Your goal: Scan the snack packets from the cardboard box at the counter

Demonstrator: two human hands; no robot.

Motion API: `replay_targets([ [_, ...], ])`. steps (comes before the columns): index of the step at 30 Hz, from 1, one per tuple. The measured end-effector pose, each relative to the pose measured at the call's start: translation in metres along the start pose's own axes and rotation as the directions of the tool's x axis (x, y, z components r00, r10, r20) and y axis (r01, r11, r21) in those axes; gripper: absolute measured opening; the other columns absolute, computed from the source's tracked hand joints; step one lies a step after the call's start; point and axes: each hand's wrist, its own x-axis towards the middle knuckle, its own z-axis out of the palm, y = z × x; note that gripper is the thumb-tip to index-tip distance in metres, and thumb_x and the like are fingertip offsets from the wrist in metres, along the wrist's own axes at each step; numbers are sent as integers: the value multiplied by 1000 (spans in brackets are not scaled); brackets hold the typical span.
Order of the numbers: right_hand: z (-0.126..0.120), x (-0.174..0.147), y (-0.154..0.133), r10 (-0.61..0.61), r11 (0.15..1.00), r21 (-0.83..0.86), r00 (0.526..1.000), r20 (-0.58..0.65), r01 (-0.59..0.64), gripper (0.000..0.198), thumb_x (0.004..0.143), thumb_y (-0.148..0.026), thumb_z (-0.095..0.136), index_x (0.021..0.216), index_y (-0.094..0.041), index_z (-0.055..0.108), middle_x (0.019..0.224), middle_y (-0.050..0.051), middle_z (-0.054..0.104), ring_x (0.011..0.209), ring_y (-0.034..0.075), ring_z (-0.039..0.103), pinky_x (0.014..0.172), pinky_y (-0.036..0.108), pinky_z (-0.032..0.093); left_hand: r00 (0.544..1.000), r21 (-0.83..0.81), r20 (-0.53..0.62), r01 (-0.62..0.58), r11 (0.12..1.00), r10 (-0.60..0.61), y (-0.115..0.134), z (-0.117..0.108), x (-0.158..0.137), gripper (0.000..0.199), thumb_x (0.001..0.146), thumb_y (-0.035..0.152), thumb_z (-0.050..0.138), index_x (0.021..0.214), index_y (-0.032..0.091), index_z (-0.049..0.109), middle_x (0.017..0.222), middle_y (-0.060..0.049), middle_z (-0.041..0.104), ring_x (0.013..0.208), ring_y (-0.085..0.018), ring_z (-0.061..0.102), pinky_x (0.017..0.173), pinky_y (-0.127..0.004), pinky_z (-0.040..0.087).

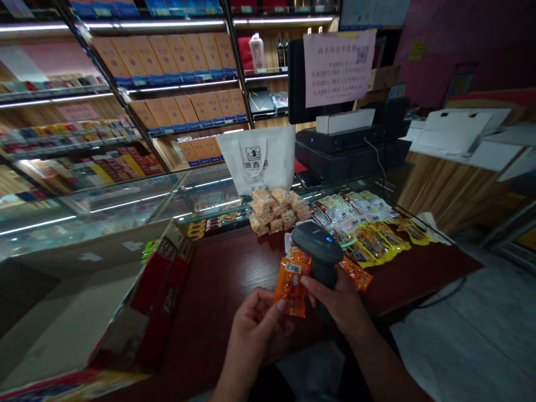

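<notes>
My left hand [258, 324] pinches an orange snack packet [288, 287] by its lower left corner, with the printed barcode side turned up. My right hand [343, 298] wraps round the handle of a dark grey barcode scanner [317, 243], whose blue light is lit. The right thumb also touches the packet's right edge. Just behind the scanner, more orange packets [355, 273] lie on the dark red counter [221, 279], partly hidden by it. Farther back, a pile of clear-wrapped tan snacks [278, 209] stands in front of a white bag [262, 156].
An open cardboard box [79, 301] takes up the left side. Yellow-edged packets [381, 243] and silvery packets [349, 209] lie in rows at the right. A monitor [296, 84] with a pink notice stands on black equipment at the back. Glass cases [125, 201] run before stocked shelves.
</notes>
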Motion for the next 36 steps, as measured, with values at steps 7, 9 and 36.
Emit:
replay_targets([
  [7, -8, -3, -4, 6, 998, -68, 1000, -25, -8, 39, 78, -56, 74, 71, -20, 60, 45, -5, 57, 39, 11, 48, 43, 23, 40, 972, 55, -185, -139, 989, 147, -5, -5, 10, 33, 67, 44, 83, 73, 19, 62, 67, -2, 72, 58, -16, 69, 57, -23, 56],
  [9, -8, -9, -3, 23, 999, -40, 999, 35, -22, 41, 81, -59, 70, 73, -20, 60, 46, -5, 56, 39, 10, 47, 42, 22, 38, 954, 54, -235, -179, 982, 187, -9, -9, 14, 32, 68, 42, 82, 75, 19, 61, 69, -1, 72, 61, -16, 70, 61, -24, 58],
  [36, -4, -36, 9, 131, 991, -44, 966, 221, -124, 45, 86, -62, 63, 91, -18, 60, 64, -4, 60, 38, 5, 48, 38, 18, 36, 943, 22, -257, -212, 977, 211, -31, -19, 33, 31, 69, 36, 82, 77, 16, 60, 72, -3, 75, 71, -19, 74, 69, -26, 59],
])
